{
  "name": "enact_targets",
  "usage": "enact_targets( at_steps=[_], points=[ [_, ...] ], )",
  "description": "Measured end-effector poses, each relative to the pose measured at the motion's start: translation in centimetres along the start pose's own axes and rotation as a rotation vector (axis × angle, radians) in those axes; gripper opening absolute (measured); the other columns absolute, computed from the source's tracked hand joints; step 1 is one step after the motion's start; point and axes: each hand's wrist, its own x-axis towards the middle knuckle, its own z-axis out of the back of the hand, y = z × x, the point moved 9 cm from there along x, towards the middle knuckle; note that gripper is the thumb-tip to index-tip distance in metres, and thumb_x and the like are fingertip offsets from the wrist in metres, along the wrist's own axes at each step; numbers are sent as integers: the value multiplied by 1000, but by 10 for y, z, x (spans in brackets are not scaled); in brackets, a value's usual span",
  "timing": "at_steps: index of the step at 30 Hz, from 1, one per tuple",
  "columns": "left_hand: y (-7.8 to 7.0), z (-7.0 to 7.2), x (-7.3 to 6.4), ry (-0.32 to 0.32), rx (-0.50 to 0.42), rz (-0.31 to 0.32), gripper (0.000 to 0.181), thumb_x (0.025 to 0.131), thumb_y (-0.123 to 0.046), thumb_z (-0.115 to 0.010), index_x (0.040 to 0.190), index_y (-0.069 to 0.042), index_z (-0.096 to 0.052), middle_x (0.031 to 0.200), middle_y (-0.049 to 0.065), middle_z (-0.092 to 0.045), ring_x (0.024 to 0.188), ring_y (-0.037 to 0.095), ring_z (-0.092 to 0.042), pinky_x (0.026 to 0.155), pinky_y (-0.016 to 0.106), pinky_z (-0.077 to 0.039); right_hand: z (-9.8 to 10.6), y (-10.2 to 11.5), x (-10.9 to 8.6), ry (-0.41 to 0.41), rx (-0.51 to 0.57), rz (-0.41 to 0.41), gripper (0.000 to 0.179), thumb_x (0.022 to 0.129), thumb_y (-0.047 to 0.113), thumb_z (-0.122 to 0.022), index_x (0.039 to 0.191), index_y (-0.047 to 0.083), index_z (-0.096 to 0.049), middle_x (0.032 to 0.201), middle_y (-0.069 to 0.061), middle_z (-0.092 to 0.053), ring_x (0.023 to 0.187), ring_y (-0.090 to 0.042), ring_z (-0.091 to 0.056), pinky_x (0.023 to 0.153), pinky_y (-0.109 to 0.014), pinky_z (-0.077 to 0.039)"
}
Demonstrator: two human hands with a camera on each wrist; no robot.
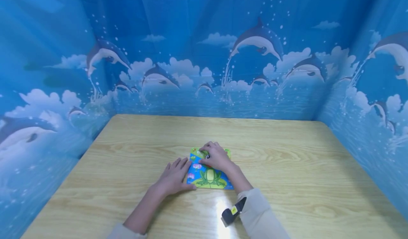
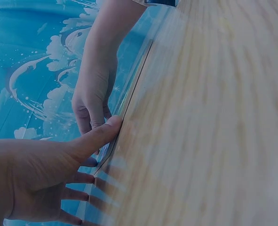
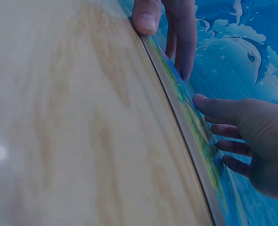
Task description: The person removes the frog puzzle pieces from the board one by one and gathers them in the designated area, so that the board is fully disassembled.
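A flat, colourful frog picture board [image 1: 200, 171], which looks like a jigsaw, lies on the table. In the head view my left hand [image 1: 173, 177] rests at its left side, fingers spread and thumb at the near left corner. My right hand [image 1: 217, 156] bends over the upper part, fingertips on the picture around the frog's head, which it partly hides. Seen edge-on in the right wrist view, the board [image 3: 195, 122] has the right hand's [image 3: 256, 141] thumb and fingertips against its face. The left wrist view shows the left thumb [image 2: 101, 134] on the board's edge.
The pale wood-grain table [image 1: 287, 161] stretches around the board. Blue curtains [image 1: 204, 55] with dolphins and clouds stand behind it and on both sides. A black strap [image 1: 234, 210] with a small device is on the right wrist, over a light sleeve [image 1: 262, 216].
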Motion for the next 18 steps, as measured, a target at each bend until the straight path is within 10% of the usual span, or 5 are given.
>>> enact_targets(
  at_steps=[18],
  points=[
    [-4, 2, -1, -6, -66, -47, 76, 77, -48, -67, 140, -16, -40, 148, 11, -25, 130, 47, -15, 99, 67, -8, -1, 3, -1, 39, 58, -6, 41, 83, 24, -69, 120, 10, -59, 118, -9, -50, 109, -26, -43, 93, -43, -38]
  ],
)
